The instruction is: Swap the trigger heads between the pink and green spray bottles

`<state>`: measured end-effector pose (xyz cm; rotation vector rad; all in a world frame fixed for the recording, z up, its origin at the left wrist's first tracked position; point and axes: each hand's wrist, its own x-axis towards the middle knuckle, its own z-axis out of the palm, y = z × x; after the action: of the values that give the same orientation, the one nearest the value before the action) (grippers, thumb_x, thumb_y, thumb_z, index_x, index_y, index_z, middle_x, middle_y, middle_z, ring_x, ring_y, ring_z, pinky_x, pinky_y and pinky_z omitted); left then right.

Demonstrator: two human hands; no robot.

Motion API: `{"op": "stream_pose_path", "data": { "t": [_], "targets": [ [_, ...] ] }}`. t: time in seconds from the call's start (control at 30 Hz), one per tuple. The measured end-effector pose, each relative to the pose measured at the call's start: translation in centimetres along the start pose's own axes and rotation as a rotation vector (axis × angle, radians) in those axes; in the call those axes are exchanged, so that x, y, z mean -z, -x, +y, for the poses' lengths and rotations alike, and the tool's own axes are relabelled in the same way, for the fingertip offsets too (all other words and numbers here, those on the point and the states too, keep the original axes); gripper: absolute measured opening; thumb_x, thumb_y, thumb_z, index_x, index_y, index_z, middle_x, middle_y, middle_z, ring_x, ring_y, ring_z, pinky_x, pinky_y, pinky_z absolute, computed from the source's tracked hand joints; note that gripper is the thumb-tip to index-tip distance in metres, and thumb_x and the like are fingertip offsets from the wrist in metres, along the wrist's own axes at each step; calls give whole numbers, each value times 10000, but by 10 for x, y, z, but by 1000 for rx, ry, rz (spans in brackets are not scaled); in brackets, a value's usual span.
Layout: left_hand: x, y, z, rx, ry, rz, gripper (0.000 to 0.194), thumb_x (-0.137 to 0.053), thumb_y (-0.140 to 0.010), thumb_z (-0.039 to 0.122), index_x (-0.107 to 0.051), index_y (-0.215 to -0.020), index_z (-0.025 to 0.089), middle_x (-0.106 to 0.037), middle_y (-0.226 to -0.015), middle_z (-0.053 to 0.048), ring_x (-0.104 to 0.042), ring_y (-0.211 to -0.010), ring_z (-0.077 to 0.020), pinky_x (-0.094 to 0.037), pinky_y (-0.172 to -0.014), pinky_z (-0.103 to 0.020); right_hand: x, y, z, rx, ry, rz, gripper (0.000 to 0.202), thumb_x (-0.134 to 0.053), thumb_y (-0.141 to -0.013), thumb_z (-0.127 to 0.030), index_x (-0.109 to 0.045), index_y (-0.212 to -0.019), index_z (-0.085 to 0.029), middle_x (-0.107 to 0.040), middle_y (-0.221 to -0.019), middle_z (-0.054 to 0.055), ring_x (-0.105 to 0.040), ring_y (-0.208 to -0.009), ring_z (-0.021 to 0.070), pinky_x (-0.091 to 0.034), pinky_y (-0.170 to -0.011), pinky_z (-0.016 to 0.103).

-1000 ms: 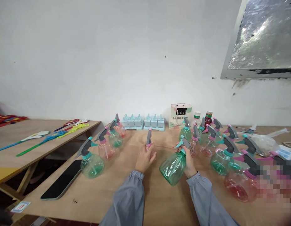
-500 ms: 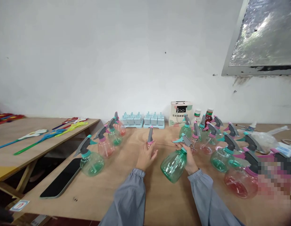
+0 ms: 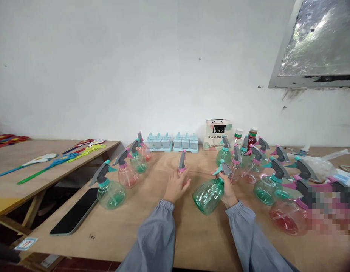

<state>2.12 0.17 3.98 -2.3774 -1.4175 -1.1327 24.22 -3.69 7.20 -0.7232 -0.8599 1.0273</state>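
My left hand point(image 3: 177, 184) is closed around a pink spray bottle point(image 3: 182, 161), whose grey trigger head rises above the fingers while most of its body is hidden. In my right hand point(image 3: 228, 190) is a green spray bottle point(image 3: 208, 196), gripped at the neck and tilted, its base toward the lower left. A row of pink and green bottles stands to the left, with a green one point(image 3: 111, 194) nearest. More stand on the right, among them a green one point(image 3: 264, 190) and a pink one point(image 3: 290, 217).
A black phone point(image 3: 75, 212) lies on the table point(image 3: 107, 241) at the left. Light-blue moulds point(image 3: 185, 144), a paper bag point(image 3: 218, 136) and two capped bottles stand along the wall. Hand-shaped toys point(image 3: 57, 161) lie on another table.
The green bottle in my right hand has tipped a little further over, and its trigger head has turned. My left hand stays at the pink bottle. The view has shifted slightly.
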Motion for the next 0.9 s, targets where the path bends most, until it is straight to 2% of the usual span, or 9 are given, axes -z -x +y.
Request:
{"op": "stream_pose_path", "data": {
  "t": [0.1, 0.27, 0.43, 0.57, 0.67, 0.8, 0.9],
  "targets": [
    [3, 0, 1, 7, 0, -22, 519, -530, -925, 383, -491, -1435, 295, -501, -1339, -146, -548, -1193, -296, -494, -979, -461, 1, -1, 1, 24, -9, -1, 215, -706, -651, -420, -628, -746, -244, -699, -761, 6, -654, -765, 205, -502, -596, 293],
    [4, -1, 2, 12, 8, -43, 529, -532, -928, 390, -482, -1445, 290, -502, -1331, -154, -555, -1188, -300, -500, -970, -462, 0, 1, 0, -14, 46, -40, 261, -697, -698, -437, -681, -878, -249, -739, -898, 33, -663, -840, 222, -510, -649, 310],
    [3, 0, 1, 1, 8, -32, 522, -538, -927, 387, -487, -1439, 299, -500, -1329, -151, -553, -1193, -306, -495, -981, -475, 3, 1, -7, 130, 142, -23, 179, -662, -711, -423, -671, -692, -246, -733, -776, 24, -654, -741, 199, -501, -646, 304],
    [2, 0, 0, 0, 14, -23, 516, -539, -927, 386, -491, -1432, 292, -508, -1314, -154, -565, -1176, -303, -511, -956, -466, 6, -2, -23, 169, 173, -59, 231, -687, -735, -445, -721, -833, -239, -759, -881, 45, -696, -860, 234, -532, -834, 372],
    [1, 0, 0, -4, 32, -4, 512, -545, -923, 377, -496, -1423, 277, -512, -1310, -151, -565, -1180, -293, -514, -960, -450, 14, -4, -41, 235, 262, 49, 315, -727, -731, -470, -722, -942, -237, -753, -936, 46, -698, -911, 250, -531, -875, 422],
    [2, 0, 1, -4, 45, -5, 501, -537, -926, 369, -500, -1414, 263, -515, -1289, -148, -558, -1196, -289, -518, -963, -439, 39, -2, -61, 430, 582, 348, 301, -760, -709, -444, -725, -896, -210, -725, -843, 36, -663, -861, 231, -520, -831, 395],
    [2, 0, 1, 3, 44, -9, 506, -544, -921, 366, -492, -1417, 277, -513, -1297, -139, -562, -1188, -283, -514, -975, -446, 61, -2, -64, 464, 734, 446, 342, -738, -715, -486, -719, -875, -185, -693, -762, 32, -620, -758, 213, -496, -751, 369]
  ]
}}
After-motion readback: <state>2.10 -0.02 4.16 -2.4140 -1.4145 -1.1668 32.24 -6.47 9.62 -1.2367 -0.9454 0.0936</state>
